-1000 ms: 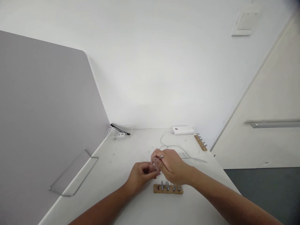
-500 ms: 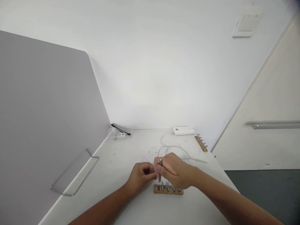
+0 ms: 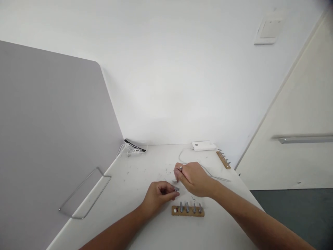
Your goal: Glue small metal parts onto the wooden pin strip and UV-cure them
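Observation:
Between the thumb and fingers of my left hand point(image 3: 161, 195) is a small grey pointed piece point(image 3: 177, 189), its tip sticking out to the right. My right hand point(image 3: 194, 178) is closed round a slim tool point(image 3: 180, 168) with a rounded metal end on top; the fingers hide most of it, so its kind is unclear. The right hand hovers just above and right of the left, apart from it. Below both lies a brown strip point(image 3: 187, 214) with several grey pointed pieces standing in it and a bare hole at its left end.
Grey crumbs point(image 3: 168, 171) dot the white table point(image 3: 145, 170). A white power bank point(image 3: 203, 145) with a cable point(image 3: 221, 179) lies at the back. Near it is a second brown strip point(image 3: 223, 160) of pieces. A clear tray point(image 3: 140, 147) stands back left, a wire handle point(image 3: 97, 194) at the left edge.
My right hand has lifted up and away from my left, uncovering the strip's right end. The grey piece in my left hand now shows.

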A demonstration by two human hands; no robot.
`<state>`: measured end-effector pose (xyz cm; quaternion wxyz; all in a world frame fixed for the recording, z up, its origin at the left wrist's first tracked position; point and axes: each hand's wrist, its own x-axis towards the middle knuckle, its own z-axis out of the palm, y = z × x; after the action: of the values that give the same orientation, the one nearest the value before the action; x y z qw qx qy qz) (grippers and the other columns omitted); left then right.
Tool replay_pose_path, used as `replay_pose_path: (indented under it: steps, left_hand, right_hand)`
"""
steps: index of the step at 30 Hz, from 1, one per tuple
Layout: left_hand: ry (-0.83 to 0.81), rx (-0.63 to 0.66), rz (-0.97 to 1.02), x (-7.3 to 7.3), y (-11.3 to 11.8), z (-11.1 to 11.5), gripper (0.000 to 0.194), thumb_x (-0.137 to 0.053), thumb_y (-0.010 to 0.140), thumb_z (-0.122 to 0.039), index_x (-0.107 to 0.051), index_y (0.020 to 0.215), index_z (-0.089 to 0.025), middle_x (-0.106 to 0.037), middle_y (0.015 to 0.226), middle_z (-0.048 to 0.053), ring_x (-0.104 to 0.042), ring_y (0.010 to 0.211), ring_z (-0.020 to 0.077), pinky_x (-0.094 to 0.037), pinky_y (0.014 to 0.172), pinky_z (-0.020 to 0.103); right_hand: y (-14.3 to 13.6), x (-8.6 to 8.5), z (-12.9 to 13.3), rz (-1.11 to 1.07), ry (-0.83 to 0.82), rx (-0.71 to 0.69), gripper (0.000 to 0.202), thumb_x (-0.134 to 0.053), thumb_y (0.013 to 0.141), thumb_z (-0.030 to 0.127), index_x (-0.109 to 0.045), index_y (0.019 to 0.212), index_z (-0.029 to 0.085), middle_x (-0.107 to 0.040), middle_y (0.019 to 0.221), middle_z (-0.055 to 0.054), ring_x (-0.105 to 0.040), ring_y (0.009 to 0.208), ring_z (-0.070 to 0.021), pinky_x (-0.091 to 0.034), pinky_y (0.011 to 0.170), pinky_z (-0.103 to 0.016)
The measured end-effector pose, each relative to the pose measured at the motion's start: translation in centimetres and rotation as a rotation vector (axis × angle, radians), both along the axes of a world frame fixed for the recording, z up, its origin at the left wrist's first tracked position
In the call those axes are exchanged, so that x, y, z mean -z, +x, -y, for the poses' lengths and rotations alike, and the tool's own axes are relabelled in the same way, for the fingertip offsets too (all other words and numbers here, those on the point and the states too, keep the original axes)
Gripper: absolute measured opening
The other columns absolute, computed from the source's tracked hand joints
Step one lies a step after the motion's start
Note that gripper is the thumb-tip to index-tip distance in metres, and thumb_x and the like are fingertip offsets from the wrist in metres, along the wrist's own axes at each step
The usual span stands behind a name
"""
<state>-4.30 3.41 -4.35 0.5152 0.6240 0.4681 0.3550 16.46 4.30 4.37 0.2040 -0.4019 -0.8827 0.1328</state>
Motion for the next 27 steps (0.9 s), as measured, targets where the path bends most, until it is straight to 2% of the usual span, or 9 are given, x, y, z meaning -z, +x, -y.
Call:
replay_pose_path:
  steps: [3, 6, 9, 14, 17, 20, 22, 27]
  left_hand:
    - [0.018, 0.026, 0.004, 0.1, -0.1, 0.0, 0.021, -0.082, 0.074, -0.031, -0.073, 0.067, -0.014, -0.072, 0.063, 0.003, -0.059, 0.059, 0.0146, -0.043, 0.060, 0.025]
    - [0.064, 0.062, 0.025, 0.6, -0.3, -0.1, 0.019, -0.077, 0.078, -0.027, -0.074, 0.066, -0.014, -0.072, 0.064, 0.003, -0.060, 0.060, 0.0146, -0.043, 0.061, 0.025]
    - [0.092, 0.061, 0.016, 0.9, -0.4, -0.2, 0.020, -0.075, 0.079, -0.023, -0.071, 0.062, -0.014, -0.069, 0.062, 0.001, -0.057, 0.059, 0.0134, -0.041, 0.058, 0.024]
    - [0.061, 0.041, -0.024, 0.7, -0.3, -0.2, 0.022, -0.080, 0.078, -0.030, -0.072, 0.066, -0.014, -0.071, 0.064, 0.002, -0.056, 0.058, 0.0131, -0.040, 0.058, 0.024]
    - [0.043, 0.019, -0.024, 0.7, -0.2, -0.2, 0.025, -0.084, 0.076, -0.035, -0.073, 0.068, -0.014, -0.072, 0.064, 0.003, -0.059, 0.060, 0.0143, -0.043, 0.060, 0.025]
    - [0.030, 0.009, -0.022, 0.9, -0.2, -0.2, 0.025, -0.085, 0.074, -0.037, -0.075, 0.071, -0.014, -0.073, 0.065, 0.003, -0.060, 0.061, 0.0148, -0.044, 0.061, 0.025]
    - [0.030, 0.010, -0.020, 0.9, -0.2, -0.2, 0.026, -0.085, 0.074, -0.038, -0.075, 0.071, -0.014, -0.073, 0.065, 0.003, -0.060, 0.060, 0.0148, -0.044, 0.060, 0.025]
    - [0.046, 0.046, 0.002, 0.4, -0.2, -0.1, 0.029, -0.082, 0.076, -0.040, -0.072, 0.066, -0.015, -0.073, 0.065, 0.005, -0.063, 0.061, 0.0168, -0.046, 0.060, 0.027]
  right_hand:
    - [0.1, -1.3, 0.7, -0.018, -0.111, -0.148, 0.041, -0.035, 0.109, 0.032, -0.057, 0.077, 0.020, -0.065, 0.068, 0.001, -0.054, 0.059, -0.0140, -0.037, 0.066, -0.028]
    - [-0.4, -2.0, 1.7, -0.098, -0.224, -0.257, 0.043, -0.034, 0.108, 0.028, -0.056, 0.072, 0.020, -0.064, 0.069, 0.001, -0.054, 0.060, -0.0134, -0.040, 0.067, -0.027]
    - [-1.1, -1.6, 2.2, -0.180, -0.228, -0.217, 0.037, -0.033, 0.108, 0.029, -0.056, 0.081, 0.021, -0.064, 0.071, 0.001, -0.056, 0.062, -0.0145, -0.040, 0.065, -0.027]
    - [-1.0, 0.2, 1.3, -0.205, -0.051, -0.055, 0.029, -0.032, 0.110, 0.033, -0.059, 0.104, 0.023, -0.067, 0.075, 0.000, -0.061, 0.069, -0.0178, -0.040, 0.071, -0.030]
    - [-0.4, 0.5, 0.5, -0.133, 0.035, 0.021, 0.029, -0.034, 0.109, 0.033, -0.061, 0.104, 0.022, -0.067, 0.074, -0.001, -0.061, 0.070, -0.0192, -0.038, 0.071, -0.030]
    - [0.1, 0.2, 0.1, -0.077, 0.029, 0.063, 0.033, -0.036, 0.109, 0.033, -0.062, 0.092, 0.021, -0.068, 0.072, -0.002, -0.062, 0.069, -0.0194, -0.038, 0.070, -0.030]
    - [0.4, -0.3, 0.2, -0.091, -0.050, 0.034, 0.036, -0.037, 0.109, 0.033, -0.060, 0.084, 0.021, -0.069, 0.069, -0.001, -0.062, 0.067, -0.0182, -0.039, 0.070, -0.030]
    - [0.0, -1.3, 1.3, -0.189, -0.274, -0.185, 0.042, -0.038, 0.108, 0.030, -0.059, 0.073, 0.021, -0.068, 0.068, 0.001, -0.061, 0.062, -0.0146, -0.043, 0.067, -0.027]
